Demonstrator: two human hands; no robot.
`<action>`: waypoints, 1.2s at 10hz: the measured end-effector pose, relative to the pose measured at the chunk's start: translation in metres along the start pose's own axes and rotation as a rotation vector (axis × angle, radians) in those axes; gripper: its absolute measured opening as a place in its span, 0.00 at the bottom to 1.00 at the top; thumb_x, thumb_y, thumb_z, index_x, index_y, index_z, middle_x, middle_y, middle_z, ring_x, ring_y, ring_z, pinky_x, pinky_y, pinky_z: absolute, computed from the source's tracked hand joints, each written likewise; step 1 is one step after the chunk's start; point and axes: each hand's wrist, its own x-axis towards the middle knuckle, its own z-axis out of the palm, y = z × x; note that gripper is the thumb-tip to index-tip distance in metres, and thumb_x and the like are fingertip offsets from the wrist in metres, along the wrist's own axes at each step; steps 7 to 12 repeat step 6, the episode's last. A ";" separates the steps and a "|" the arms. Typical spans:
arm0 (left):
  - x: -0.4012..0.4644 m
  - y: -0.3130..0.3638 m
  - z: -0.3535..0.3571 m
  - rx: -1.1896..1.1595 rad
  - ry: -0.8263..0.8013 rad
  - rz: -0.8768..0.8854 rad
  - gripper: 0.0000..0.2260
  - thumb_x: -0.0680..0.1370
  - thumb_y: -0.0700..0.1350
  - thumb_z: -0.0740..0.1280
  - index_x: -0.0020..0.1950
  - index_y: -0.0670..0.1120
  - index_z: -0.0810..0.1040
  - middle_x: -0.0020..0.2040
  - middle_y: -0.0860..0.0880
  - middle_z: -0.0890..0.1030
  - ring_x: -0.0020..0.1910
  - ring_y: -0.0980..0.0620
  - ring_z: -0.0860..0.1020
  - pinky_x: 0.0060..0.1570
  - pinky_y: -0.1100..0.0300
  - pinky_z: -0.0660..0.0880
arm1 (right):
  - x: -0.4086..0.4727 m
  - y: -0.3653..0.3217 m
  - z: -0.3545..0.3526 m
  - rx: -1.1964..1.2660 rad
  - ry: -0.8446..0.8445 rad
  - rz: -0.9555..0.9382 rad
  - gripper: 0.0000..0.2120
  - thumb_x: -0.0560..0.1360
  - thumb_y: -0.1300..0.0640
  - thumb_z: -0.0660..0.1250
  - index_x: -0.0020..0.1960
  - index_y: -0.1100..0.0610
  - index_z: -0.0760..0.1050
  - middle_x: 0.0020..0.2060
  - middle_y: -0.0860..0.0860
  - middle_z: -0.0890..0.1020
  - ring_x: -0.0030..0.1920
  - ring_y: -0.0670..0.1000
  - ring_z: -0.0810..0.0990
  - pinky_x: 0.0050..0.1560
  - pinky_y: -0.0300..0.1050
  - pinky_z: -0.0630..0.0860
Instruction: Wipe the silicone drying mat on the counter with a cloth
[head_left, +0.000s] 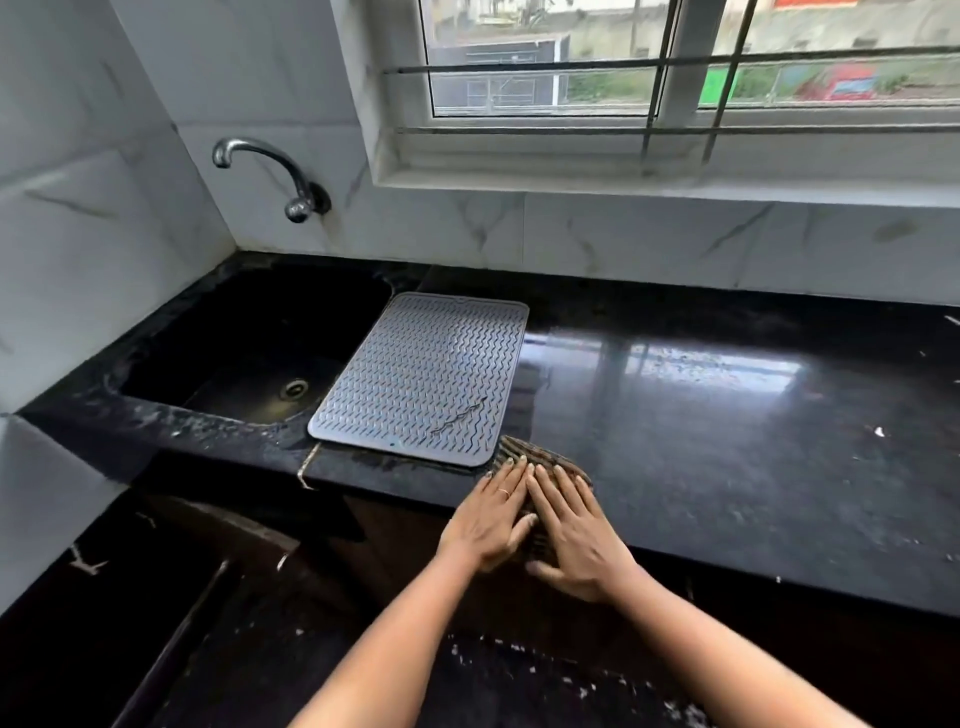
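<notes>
We press our left hand (488, 525) and right hand (571, 540), fingers flat and spread, gripping nothing, on the dark cloth (524, 452) at the counter (727, 415) edge, at five o'clock of the silicone drying mat (421, 374), apparently still unwiped.

Two bare forearms are showing from the bottom edge of the frame, with no sleeves, cuffs or watch reaching into view. The left hand (488, 525) is wearing a thin, pale band ring (503, 491) on one of its middle fingers. The right hand (571, 535) is wearing no jewellery on the parts that are showing. Both hands are ungloved, and the fingernails are looking short and plain, though they are too small to tell whether they are polished.
</notes>
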 end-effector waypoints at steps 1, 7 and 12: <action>-0.002 -0.002 0.002 0.020 0.015 0.026 0.30 0.82 0.57 0.49 0.79 0.44 0.43 0.80 0.48 0.43 0.79 0.52 0.42 0.77 0.58 0.40 | -0.002 -0.006 -0.002 -0.099 0.075 0.039 0.41 0.65 0.43 0.71 0.71 0.62 0.64 0.70 0.58 0.67 0.70 0.60 0.65 0.71 0.50 0.42; 0.052 -0.024 -0.191 0.189 0.204 -0.106 0.28 0.81 0.63 0.47 0.47 0.46 0.80 0.48 0.44 0.83 0.46 0.45 0.82 0.41 0.56 0.71 | 0.110 0.024 -0.183 -0.121 -0.454 0.242 0.09 0.74 0.57 0.63 0.44 0.62 0.79 0.50 0.59 0.84 0.36 0.53 0.81 0.38 0.43 0.76; 0.052 -0.024 -0.191 0.189 0.204 -0.106 0.28 0.81 0.63 0.47 0.47 0.46 0.80 0.48 0.44 0.83 0.46 0.45 0.82 0.41 0.56 0.71 | 0.110 0.024 -0.183 -0.121 -0.454 0.242 0.09 0.74 0.57 0.63 0.44 0.62 0.79 0.50 0.59 0.84 0.36 0.53 0.81 0.38 0.43 0.76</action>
